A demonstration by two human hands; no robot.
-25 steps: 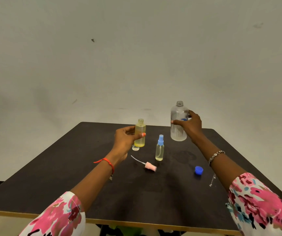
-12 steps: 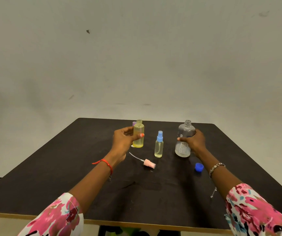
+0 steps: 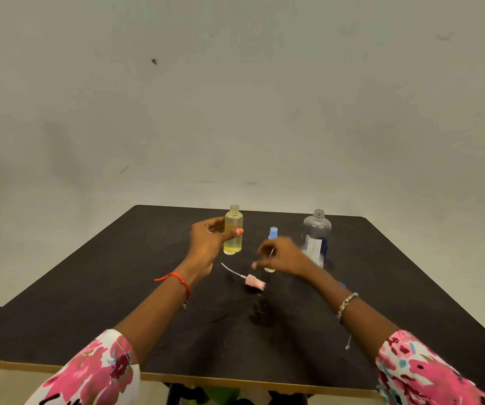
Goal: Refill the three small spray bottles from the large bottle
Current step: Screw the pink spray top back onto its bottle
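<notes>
My left hand (image 3: pixel 209 240) grips a small uncapped bottle of yellow liquid (image 3: pixel 233 231), held upright just above the black table (image 3: pixel 95 311). My right hand (image 3: pixel 284 256) is blurred, fingers apart and empty, hovering over the table above the pink spray head with its dip tube (image 3: pixel 253 280). Behind that hand stands a small bottle with a blue spray cap (image 3: pixel 273 232), mostly hidden. The large clear bottle (image 3: pixel 316 235) stands uncapped at the right, free of both hands.
A thin dip tube (image 3: pixel 348 342) lies near the right sleeve. A sliver of the blue cap (image 3: pixel 342 285) shows behind my right forearm. A wet stain (image 3: pixel 261 312) marks the table's middle. The table's front edge runs close to my sleeves.
My right hand let go of the large bottle, which now stands on the table, and swung left toward the pink spray head. The left hand raised the yellow bottle slightly.
</notes>
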